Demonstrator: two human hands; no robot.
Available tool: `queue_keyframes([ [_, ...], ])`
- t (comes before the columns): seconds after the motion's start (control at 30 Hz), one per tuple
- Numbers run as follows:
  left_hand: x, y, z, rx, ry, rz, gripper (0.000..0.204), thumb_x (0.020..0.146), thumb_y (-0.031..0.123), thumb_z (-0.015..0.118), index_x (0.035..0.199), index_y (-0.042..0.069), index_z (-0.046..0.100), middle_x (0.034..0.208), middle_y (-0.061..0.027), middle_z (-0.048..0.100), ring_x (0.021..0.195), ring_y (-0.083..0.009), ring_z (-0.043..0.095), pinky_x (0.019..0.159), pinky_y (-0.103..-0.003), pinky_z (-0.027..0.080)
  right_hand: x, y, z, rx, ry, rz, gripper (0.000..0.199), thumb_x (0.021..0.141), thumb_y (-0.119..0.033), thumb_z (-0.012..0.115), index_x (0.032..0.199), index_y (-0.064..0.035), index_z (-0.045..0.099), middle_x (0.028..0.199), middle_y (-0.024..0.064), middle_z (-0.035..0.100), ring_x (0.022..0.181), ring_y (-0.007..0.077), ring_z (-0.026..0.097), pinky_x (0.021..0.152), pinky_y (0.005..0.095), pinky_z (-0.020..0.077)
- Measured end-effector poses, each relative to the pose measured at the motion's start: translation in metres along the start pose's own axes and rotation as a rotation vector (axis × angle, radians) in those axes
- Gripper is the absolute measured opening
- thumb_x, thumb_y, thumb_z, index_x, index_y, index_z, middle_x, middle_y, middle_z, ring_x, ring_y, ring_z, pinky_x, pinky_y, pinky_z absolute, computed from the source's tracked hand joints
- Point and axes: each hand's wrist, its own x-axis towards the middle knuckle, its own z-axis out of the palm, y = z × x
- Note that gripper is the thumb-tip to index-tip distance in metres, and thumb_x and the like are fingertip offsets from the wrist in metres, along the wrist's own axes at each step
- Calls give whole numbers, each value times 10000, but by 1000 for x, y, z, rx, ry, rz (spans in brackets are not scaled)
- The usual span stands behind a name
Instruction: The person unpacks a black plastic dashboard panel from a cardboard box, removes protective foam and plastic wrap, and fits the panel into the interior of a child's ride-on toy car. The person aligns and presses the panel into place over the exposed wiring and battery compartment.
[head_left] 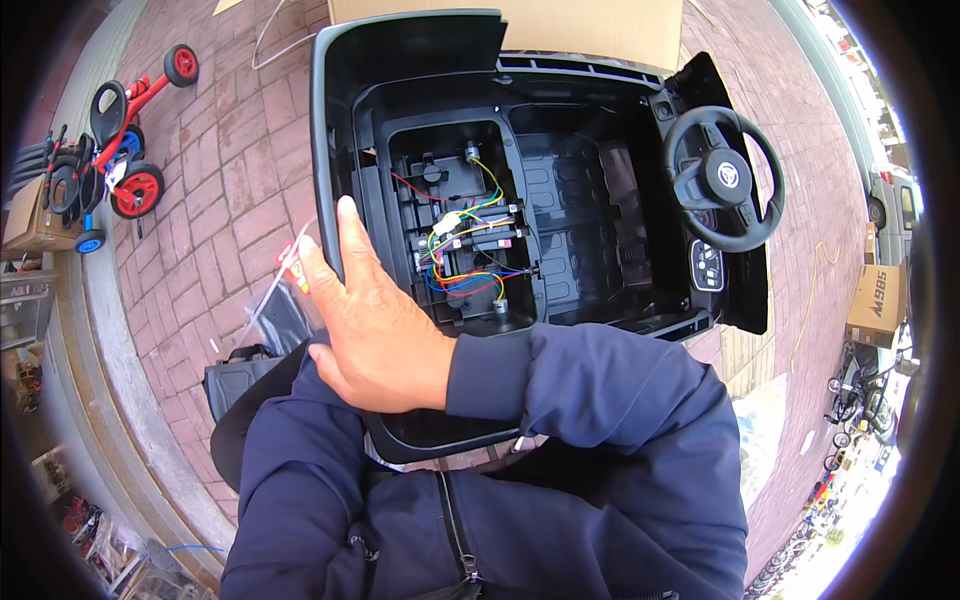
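My right hand reaches left across the near left corner of a black ride-on toy car body. Its fingers are stretched out and apart, over the body's rim. Beside the fingertips shows a clear plastic strip with red and yellow bits; whether I touch it cannot be made out. My left sleeve runs up under the right hand, and my left hand is hidden. Inside the body, an open compartment holds coloured wires with a white connector. A black steering wheel is fitted at the right.
Clear plastic wrapping and a dark grey case-like part lie left of my knee. Red and blue tricycles stand at the far left on brick paving. Flattened cardboard lies behind the body. A carton stands far right.
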Motion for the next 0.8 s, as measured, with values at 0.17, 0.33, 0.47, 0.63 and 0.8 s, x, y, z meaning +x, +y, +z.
queue_keyframes([
  [0.17,-65,-10,-15,-41,95,60,813,1045,649,504,1473,-42,509,1462,-219,577,1360,-293,534,1127,-398,407,-29,-29,23,-21,-111,-11,893,888,-140,711,1573,150,217,1563,550,57,1468,697,207,1235,578,285],
  [0.33,-102,15,-49,-106,223,164,852,1039,650,516,1519,-51,461,1513,-240,541,1414,-319,505,1173,-414,378,-32,-33,30,-85,-159,36,875,906,-149,701,1596,98,224,1591,514,53,1434,654,329,1208,542,356],
  [0.47,-132,98,-51,37,277,167,887,1033,651,527,1555,-59,422,1555,-257,512,1457,-340,482,1210,-427,354,-35,-31,27,-122,-110,-34,891,935,-224,706,1596,115,215,1574,541,20,1428,673,318,1216,538,343],
  [0.63,-206,123,-29,118,240,493,747,1068,494,583,1549,-54,418,1583,-247,474,1498,-362,430,1239,-454,309,34,-41,-2,-274,91,-206,869,958,-343,669,1581,108,266,1572,508,166,1448,667,277,1156,697,305],
  [0.8,-229,127,-26,-130,339,698,565,1106,353,561,1466,-78,500,1486,-253,564,1428,-349,523,1198,-430,384,170,17,-15,-552,394,-281,803,963,-453,649,1541,48,403,1624,396,241,1515,561,248,1200,678,230],
])
